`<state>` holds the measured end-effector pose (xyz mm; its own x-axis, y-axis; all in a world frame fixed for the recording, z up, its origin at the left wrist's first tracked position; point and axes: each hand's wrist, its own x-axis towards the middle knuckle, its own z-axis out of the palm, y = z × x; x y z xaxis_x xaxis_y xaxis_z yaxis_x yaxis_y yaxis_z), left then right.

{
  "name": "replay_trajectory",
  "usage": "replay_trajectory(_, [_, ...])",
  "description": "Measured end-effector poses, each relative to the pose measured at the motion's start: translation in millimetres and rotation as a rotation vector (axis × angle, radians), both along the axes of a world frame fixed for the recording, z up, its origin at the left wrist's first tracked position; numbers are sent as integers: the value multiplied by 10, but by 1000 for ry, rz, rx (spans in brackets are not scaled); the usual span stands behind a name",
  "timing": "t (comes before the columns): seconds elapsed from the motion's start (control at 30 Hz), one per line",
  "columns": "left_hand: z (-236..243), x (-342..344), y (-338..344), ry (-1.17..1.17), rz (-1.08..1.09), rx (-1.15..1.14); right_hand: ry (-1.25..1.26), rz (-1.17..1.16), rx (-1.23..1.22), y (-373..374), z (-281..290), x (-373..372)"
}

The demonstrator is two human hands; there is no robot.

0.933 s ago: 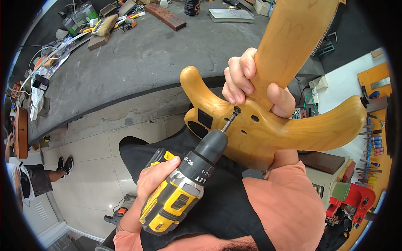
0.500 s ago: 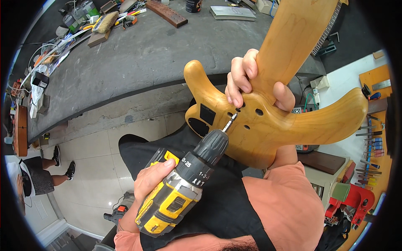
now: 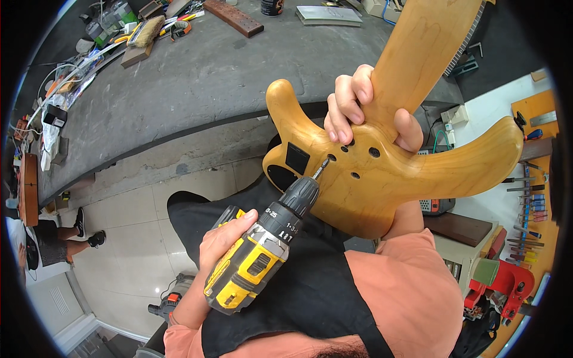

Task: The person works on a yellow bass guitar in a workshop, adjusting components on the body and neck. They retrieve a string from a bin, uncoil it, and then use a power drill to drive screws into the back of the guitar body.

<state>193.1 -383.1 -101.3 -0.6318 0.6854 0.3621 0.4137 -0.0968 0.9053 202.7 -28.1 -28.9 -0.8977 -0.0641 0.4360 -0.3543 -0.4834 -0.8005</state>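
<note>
My left hand (image 3: pixel 230 234) is wrapped round the grip of a yellow and black cordless drill (image 3: pixel 253 268), thumb on its side; the other fingers are hidden. The drill points up and away, with a thin metal bit (image 3: pixel 320 170) in its chuck. An electric guitar (image 3: pixel 364 203) in natural wood is held back side up, its neck (image 3: pixel 418 53) slanting to the far right. My right hand (image 3: pixel 349 101) grips it from beneath where neck and body meet, fingers on one side, thumb on the other. Several dark holes dot the body there, and the bit's tip is at the leftmost one (image 3: pixel 332 157).
Beyond the guitar curves a dark grey workbench (image 3: pixel 197 77) with a brush (image 3: pixel 146 31), a drilled wooden block (image 3: pixel 234 18) and cluttered tools. Hand tools hang on a board (image 3: pixel 528 209) at right, above a red machine (image 3: pixel 501 289). A person (image 3: pixel 54 238) stands at far left.
The drill has moved up slightly, and its bit tip has gone from beside the leftmost hole to that hole. The guitar has shifted a little up and right. Both grips stay the same.
</note>
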Motion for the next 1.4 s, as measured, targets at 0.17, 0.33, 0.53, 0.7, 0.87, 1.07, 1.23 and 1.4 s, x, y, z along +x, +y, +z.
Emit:
replay_trajectory(0.17, [23,-9,61,-13,22,9,-6,-8,-13,-12,-9,4])
replay_trajectory(0.33, [51,-82,99,159,30,15,-10,0,-9,-12,-6,-3])
replay_trajectory(0.53, [416,-294,128,504,-16,-118,-29,-1,-25,-50,3,-16])
replay_trajectory(0.7, [779,-379,62,657,-43,-294,-51,-7,-4,-94,40,-3])
replay_trajectory(0.87, [454,-156,32,9,-38,-163,-25,-10,-59,-119,23,-19])
replay_trajectory(1.07, [-9,38,-144,-245,-113,-119,-19,-11,-84,-136,8,-14])
replay_trajectory(1.23, [202,13,-80,42,-8,-133,-57,-48,-27,-153,59,17])
replay_trajectory(1.4, [93,25,-145,-14,-57,-61,-49,-34,-27,-119,44,2])
